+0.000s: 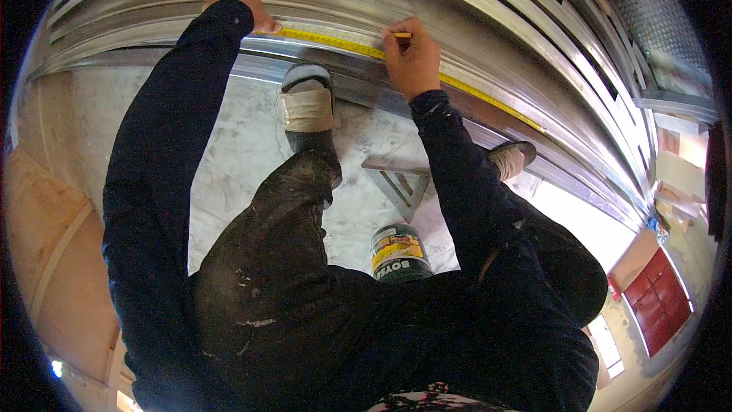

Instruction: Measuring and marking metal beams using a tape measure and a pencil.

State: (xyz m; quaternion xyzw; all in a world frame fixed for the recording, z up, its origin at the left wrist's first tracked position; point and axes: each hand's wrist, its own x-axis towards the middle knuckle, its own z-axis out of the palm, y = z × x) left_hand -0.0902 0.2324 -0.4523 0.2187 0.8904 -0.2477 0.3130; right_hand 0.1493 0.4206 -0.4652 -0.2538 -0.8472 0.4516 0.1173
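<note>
A yellow tape measure (pixel 334 41) lies stretched along long grey metal bars (pixel 488 69), slanting down to the right. At its left end my left hand (pixel 245 6) is closed over the bars, with its fingertips against the tape. My right hand (pixel 415 65) is above the middle of the tape, covering part of it. Its fingers pinch a short yellow pencil (pixel 402 35), whose tip I cannot make out. The palm side of both hands is hidden.
Between my legs stand a triangular metal square (pixel 398 183) and a dark green paint can (pixel 399 252) with a yellow label. My sandalled feet (pixel 309 95) rest beside the bars. Red double doors (pixel 659 301) are at far right, a wooden panel (pixel 53 229) at left.
</note>
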